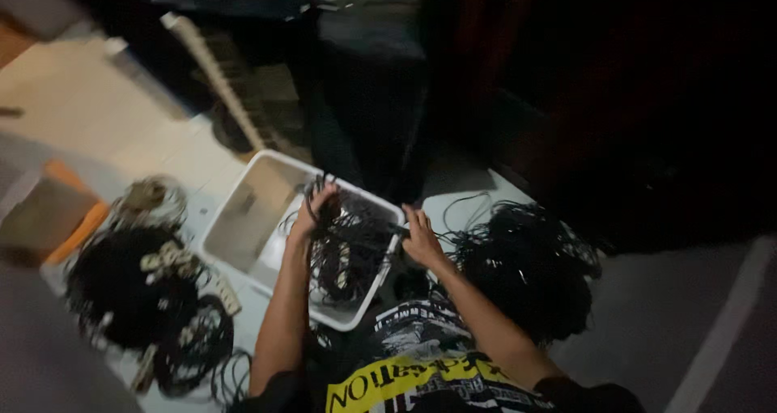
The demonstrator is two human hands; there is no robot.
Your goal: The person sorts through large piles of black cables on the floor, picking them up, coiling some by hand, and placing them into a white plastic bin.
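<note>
Dim storage or work corner, likely a back room used for sorting cables; exact kind of place cannot be told.

Pale tiled floor (154, 150) used as the work surface, with no bench in view. Big loose heaps of black cable on both sides: one tangled pile (133, 288) mixed with pale plugs, another dense black pile (526, 267). White rectangular plastic bin (243, 211) sits between them, partly filled with cords. Brown cardboard box with an orange edge (57, 215) at the side. Dark furniture and clutter crowd the back; lighting poor, frame blurred.
</note>
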